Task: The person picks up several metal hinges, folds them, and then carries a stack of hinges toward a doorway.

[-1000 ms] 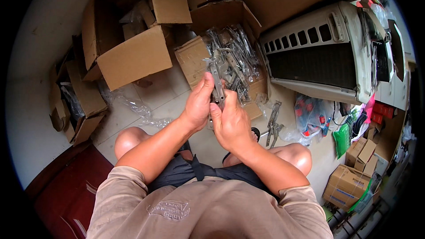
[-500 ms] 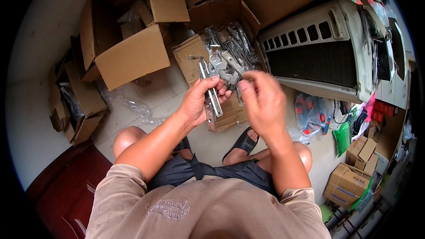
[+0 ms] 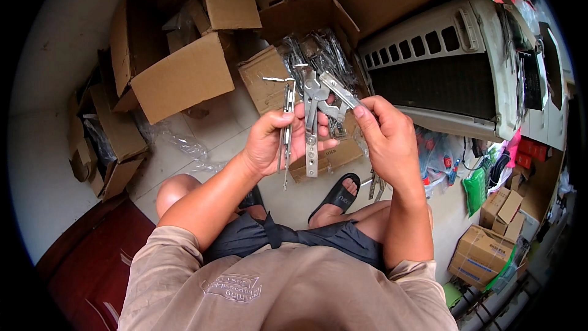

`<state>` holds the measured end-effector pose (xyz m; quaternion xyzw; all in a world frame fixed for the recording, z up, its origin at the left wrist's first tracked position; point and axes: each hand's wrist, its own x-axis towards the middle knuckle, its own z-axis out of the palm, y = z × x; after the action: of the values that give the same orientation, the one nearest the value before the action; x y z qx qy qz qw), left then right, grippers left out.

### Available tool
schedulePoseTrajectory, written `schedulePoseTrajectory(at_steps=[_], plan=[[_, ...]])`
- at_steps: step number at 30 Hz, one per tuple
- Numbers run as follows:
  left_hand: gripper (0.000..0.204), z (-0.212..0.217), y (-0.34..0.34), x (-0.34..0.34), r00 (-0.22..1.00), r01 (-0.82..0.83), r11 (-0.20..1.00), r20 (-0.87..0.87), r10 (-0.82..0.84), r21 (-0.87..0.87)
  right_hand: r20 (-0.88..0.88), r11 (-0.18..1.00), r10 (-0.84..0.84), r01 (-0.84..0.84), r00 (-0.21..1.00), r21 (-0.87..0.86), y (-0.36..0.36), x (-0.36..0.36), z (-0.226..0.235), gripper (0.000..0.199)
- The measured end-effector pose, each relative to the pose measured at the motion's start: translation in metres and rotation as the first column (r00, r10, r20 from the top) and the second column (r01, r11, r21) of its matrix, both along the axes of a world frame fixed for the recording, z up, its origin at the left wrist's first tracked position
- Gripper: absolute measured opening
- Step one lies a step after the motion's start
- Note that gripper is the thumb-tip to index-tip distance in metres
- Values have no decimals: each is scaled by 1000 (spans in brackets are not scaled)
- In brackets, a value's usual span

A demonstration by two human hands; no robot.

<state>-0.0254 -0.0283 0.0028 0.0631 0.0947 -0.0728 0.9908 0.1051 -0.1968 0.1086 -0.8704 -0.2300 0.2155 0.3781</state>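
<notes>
My left hand [image 3: 278, 141] grips a bundle of metal hinge brackets [image 3: 311, 129] upright, with a thin steel rod piece [image 3: 286, 129] running through the same fist. My right hand [image 3: 383, 138] pinches the upper arm of one bracket [image 3: 339, 91] between thumb and fingers, and that arm angles up to the left. Behind the hands an open cardboard box [image 3: 306, 18] holds several more metal brackets in clear plastic [image 3: 324, 52].
A large open cardboard box [image 3: 177, 73] lies at the left, with smaller boxes [image 3: 116, 147] beside it. A white air conditioner unit [image 3: 453, 67] stands at the right. My foot in a black sandal [image 3: 337, 193] rests on the tiled floor. Bags and boxes [image 3: 484, 251] crowd the right.
Both hands have risen from the box toward me with the brackets. My right hand moved away, then came back onto the upper arm of a bracket.
</notes>
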Motion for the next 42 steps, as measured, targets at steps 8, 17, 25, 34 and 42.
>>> schedulePoseTrajectory(at_steps=[8,17,25,34,42], plan=[[73,4,2,0,999,15,999,43,-13,-31,-16,1000,-11,11,1000,28,-3,0,3,21],[87,15,1,6,999,29,1000,36,-30,11,-32,998,-12,14,999,62,-4,1,3,20],[97,17,5,7,998,-4,1000,61,5,-19,-78,993,-59,67,995,93,-3,-3,-1,20],[99,15,6,3,999,-47,997,-23,49,60,-78,995,-92,95,993,41,5,-20,-12,21],[94,14,-1,2,994,-105,993,-23,106,56,-103,989,-84,95,991,111,6,-27,-25,24]])
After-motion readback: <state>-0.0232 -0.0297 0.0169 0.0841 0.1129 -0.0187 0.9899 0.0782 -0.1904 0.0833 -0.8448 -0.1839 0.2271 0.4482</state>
